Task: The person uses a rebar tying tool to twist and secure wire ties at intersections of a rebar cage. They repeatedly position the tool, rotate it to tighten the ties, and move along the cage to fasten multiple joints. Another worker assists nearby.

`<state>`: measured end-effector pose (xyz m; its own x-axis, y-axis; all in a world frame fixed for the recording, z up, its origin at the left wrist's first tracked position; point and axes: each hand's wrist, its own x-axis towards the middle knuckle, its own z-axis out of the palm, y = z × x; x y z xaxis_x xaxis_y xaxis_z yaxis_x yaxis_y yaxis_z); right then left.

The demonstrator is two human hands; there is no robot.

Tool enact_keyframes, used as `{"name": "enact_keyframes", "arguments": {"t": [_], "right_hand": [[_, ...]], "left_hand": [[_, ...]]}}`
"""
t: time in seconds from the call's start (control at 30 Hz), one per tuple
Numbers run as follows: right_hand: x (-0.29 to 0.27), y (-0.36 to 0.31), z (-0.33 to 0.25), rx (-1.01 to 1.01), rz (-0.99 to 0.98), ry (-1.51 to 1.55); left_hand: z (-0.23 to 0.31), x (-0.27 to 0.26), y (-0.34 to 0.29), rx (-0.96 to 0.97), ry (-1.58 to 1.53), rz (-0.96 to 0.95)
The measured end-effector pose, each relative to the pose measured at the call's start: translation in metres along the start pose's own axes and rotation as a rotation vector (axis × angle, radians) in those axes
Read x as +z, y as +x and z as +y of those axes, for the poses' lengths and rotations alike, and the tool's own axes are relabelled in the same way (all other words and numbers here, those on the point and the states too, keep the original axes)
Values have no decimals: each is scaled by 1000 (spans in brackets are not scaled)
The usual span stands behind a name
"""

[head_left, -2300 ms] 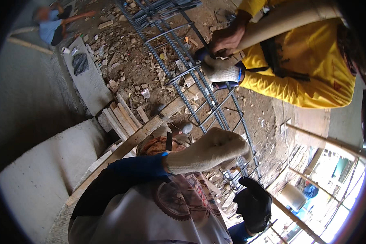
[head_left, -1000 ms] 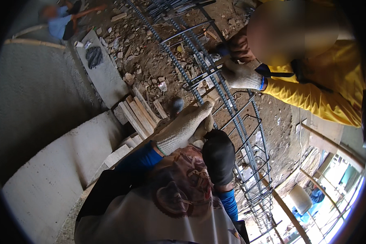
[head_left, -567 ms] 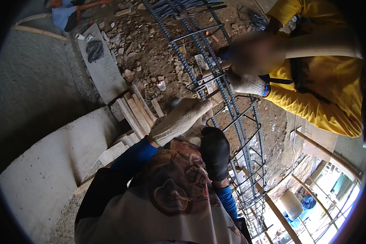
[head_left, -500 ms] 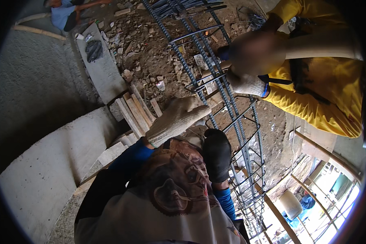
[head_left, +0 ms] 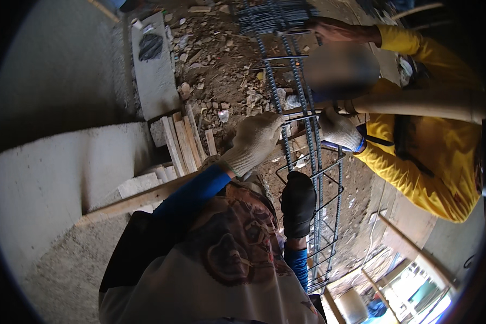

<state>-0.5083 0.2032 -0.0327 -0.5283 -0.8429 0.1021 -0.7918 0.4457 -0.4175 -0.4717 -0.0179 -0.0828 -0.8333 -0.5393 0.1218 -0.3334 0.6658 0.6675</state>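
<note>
A long cage of ribbed steel rebar (head_left: 314, 178), tied with thin square stirrups, runs from the top of the view down to the lower right. My left hand (head_left: 254, 141), in an off-white knit glove, has its fingers closed at the cage's near long bar, beside a stirrup. Lower down, my right hand (head_left: 298, 202), in a black glove, is curled into a fist against the cage; its fingers and whatever they hold are hidden. Opposite me, a co-worker's white-gloved hand (head_left: 340, 129) is at the same stirrup level, and their bare hand (head_left: 335, 29) reaches over the far end.
Wooden offcuts (head_left: 181, 140) lie left of my left hand, by a curved concrete wall (head_left: 65, 167). A concrete slab (head_left: 152, 81) with a dark rag sits behind. Rubble (head_left: 210, 70) covers the ground. A bundle of thin rods (head_left: 275, 19) lies at the top; a thick pole (head_left: 421, 105) crosses the co-worker.
My left hand has moved forward and its fingers have closed at the bar. The view has shifted. The co-worker's bare hand now stretches over the cage's far end.
</note>
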Motion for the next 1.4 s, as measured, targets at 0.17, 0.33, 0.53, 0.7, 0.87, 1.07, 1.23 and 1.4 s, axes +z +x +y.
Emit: {"name": "enact_keyframes", "arguments": {"t": [0.17,0.33,0.53,0.7,0.87,1.07,1.23,1.4], "right_hand": [[1,-10,21,-106,-61,-95],[2,-30,41,-181,58,146],[11,-18,80,-128,33,262],[19,-8,115,13,22,475],[18,15,133,-532,196,-412],[16,-24,149,-634,239,-1042],[16,-36,155,-669,254,-1257],[18,-1,155,-631,231,-1183]], "left_hand": [[3,20,-3,-23,130,-85],[17,4,-15,-135,-124,-33],[65,-21,-93,-109,473,344],[0,51,-298,-260,16,976],[-145,95,-527,-1630,7,803],[-261,124,-692,-1884,147,748],[-305,124,-747,-2014,160,750],[-367,149,-808,-2073,278,767]]}}
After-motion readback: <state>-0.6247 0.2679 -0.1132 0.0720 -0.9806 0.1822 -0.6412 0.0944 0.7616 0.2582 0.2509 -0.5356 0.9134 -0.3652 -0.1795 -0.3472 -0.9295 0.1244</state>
